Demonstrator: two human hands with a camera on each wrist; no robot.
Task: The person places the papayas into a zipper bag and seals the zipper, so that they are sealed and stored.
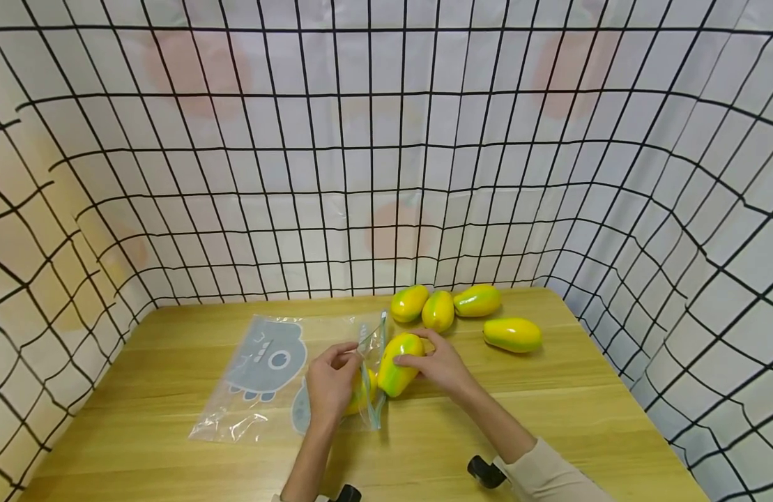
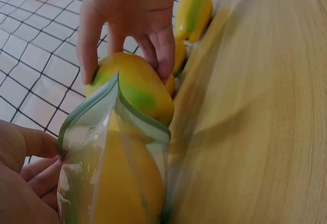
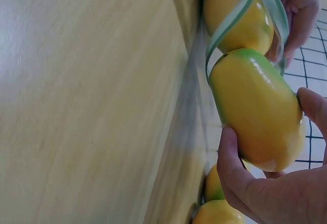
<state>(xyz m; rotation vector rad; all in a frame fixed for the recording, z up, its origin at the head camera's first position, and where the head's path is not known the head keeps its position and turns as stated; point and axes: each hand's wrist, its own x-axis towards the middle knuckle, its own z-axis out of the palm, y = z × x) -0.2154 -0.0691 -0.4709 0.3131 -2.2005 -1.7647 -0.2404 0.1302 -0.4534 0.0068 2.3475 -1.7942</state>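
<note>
A clear zip bag (image 1: pixel 235 411) with a grey-blue cartoon print lies flat on the table, its mouth toward the right. My left hand (image 1: pixel 331 383) pinches the upper edge of that mouth between thumb and fingers. Inside the bag, just behind the opening, sits one yellow-green mango (image 2: pixel 127 178). My right hand (image 1: pixel 445 362) grips another mango (image 3: pixel 258 109) with thumb and fingers spread around its end. The front end of this mango is at the open zip edge (image 2: pixel 148 119), close against the mango inside.
Several more mangoes lie at the back of the wooden table (image 1: pixel 505 418), among them one mango (image 1: pixel 409 303) at the left of the group and a separate mango (image 1: pixel 513 335) farther right. White cloth with a black grid (image 1: pixel 386 167) stands around the back and sides.
</note>
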